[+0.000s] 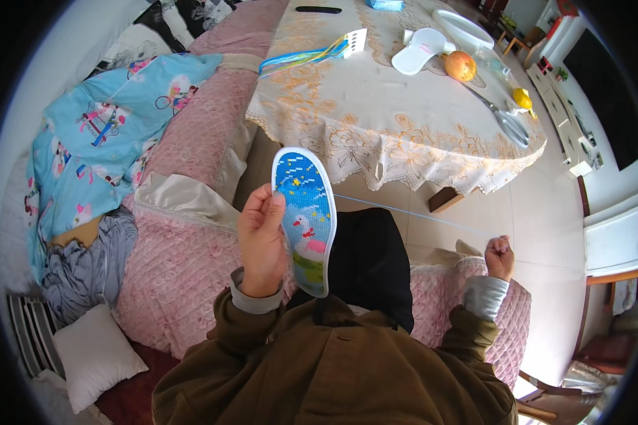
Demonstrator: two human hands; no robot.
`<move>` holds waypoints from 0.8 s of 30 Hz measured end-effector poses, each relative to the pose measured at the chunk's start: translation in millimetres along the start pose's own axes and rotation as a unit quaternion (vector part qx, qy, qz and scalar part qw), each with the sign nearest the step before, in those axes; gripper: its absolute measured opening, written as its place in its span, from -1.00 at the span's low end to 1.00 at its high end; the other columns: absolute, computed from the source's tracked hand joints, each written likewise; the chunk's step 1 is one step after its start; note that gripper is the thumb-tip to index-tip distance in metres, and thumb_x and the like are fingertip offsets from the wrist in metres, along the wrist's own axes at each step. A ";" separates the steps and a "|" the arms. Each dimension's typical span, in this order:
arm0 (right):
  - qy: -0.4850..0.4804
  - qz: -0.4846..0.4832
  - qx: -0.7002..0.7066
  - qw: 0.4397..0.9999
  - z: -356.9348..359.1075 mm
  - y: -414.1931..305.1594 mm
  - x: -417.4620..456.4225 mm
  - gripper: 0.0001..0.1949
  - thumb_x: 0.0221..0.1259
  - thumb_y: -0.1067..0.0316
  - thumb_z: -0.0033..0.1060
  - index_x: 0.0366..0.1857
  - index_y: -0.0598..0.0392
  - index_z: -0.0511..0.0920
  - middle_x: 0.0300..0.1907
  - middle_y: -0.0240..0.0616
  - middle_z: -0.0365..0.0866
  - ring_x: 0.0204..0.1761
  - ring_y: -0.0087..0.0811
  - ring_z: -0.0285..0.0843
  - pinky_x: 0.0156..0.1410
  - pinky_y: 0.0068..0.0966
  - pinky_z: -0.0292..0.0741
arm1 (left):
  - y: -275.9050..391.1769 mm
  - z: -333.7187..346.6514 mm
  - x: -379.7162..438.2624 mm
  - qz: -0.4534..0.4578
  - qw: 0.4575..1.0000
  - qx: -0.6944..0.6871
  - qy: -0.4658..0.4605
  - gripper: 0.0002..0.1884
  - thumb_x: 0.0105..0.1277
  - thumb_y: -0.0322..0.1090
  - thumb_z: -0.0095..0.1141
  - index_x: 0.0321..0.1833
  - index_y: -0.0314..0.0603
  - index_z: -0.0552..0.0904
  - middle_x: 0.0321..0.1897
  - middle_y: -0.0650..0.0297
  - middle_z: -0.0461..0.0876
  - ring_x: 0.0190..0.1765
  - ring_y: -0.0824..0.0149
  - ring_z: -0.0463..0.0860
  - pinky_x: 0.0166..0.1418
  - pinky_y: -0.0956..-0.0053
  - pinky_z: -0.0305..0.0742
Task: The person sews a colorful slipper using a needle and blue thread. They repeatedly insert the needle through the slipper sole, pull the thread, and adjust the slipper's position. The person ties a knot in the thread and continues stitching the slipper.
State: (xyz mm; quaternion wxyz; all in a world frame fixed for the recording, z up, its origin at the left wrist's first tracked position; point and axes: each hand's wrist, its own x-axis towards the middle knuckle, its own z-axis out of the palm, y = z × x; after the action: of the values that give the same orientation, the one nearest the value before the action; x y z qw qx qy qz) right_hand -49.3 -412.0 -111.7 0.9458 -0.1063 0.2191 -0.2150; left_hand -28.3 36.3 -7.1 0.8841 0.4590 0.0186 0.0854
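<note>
My left hand [264,239] grips the left edge of a cross-stitched insole [309,223], thumb on top. The insole is upright, white-rimmed, with a blue sky, yellow dots, a white swan and green at its lower end. A pale blue thread [414,213] runs taut from behind the insole's right edge to my right hand [499,258], which is out to the right with its fingers closed on the thread's end. Whether a needle is in those fingers is too small to tell.
On the table's lace-patterned cloth [351,106] lie a card of coloured threads [319,53], a white insole [417,51], a round orange-red fruit [460,66], scissors [502,119] and a yellow object [522,99]. A pink quilted cover [175,276] and a blue printed cloth [111,111] are at left.
</note>
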 end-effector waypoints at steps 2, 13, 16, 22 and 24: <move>-0.005 0.032 -0.051 0.998 12.6 22.3 -10.9 -0.95 0.21 0.57 -0.20 -0.38 0.17 0.31 -0.75 -0.49 0.06 -0.69 -0.61 0.00 -0.53 -0.64 0.09 | -4.3 6.7 -3.0 -0.004 1.000 0.004 0.000 -0.81 0.32 -0.39 -0.05 -0.08 -0.35 0.43 -0.24 0.21 0.58 -0.22 0.49 0.55 -0.10 0.62 0.45; -0.326 -0.083 -0.471 0.815 126.9 159.5 -138.1 -0.77 0.30 0.42 -0.13 -0.06 0.32 0.38 -0.40 -0.27 0.54 -0.50 -0.63 0.36 -0.30 -0.75 0.34 | -13.2 39.1 -23.3 0.077 0.977 0.193 -0.048 -0.86 0.29 -0.40 0.02 -0.18 -0.30 0.43 -0.38 0.31 0.52 -0.33 0.58 0.46 -0.23 0.71 0.37; -0.413 -0.138 -0.573 0.694 146.2 170.0 -172.3 -0.79 0.24 0.46 -0.05 -0.09 0.27 0.39 -0.47 -0.23 0.53 -0.51 -0.50 0.42 -0.39 -0.58 0.39 | -8.6 47.6 -29.5 0.109 0.960 0.254 -0.046 -0.87 0.28 -0.42 0.03 -0.19 -0.28 0.43 -0.39 0.33 0.50 -0.33 0.59 0.45 -0.26 0.73 0.36; -0.468 -0.376 -0.657 0.456 157.1 192.2 -170.7 -0.68 0.05 0.55 0.09 -0.09 0.23 0.31 -0.39 -0.15 0.50 -0.44 -0.17 0.47 -0.36 -0.36 0.43 | -8.2 56.0 -36.4 0.133 0.948 0.282 -0.067 -0.87 0.27 -0.44 0.05 -0.20 -0.29 0.43 -0.39 0.32 0.50 -0.33 0.60 0.46 -0.36 0.75 0.38; -0.446 -0.398 -0.671 0.439 154.4 195.1 -167.3 -0.72 0.02 0.53 0.12 -0.18 0.21 0.32 -0.38 -0.16 0.48 -0.40 -0.18 0.47 -0.37 -0.34 0.42 | -8.6 56.3 -37.7 0.135 0.948 0.280 -0.071 -0.87 0.26 -0.44 0.05 -0.19 -0.29 0.43 -0.39 0.32 0.51 -0.34 0.60 0.46 -0.39 0.75 0.40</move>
State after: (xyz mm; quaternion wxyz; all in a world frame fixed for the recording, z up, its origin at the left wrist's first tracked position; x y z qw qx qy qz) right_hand -43.9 -147.0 28.5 0.3565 -0.8641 -0.2238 -0.2761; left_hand -58.0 -20.4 16.7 0.6990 0.6913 -0.0832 0.1628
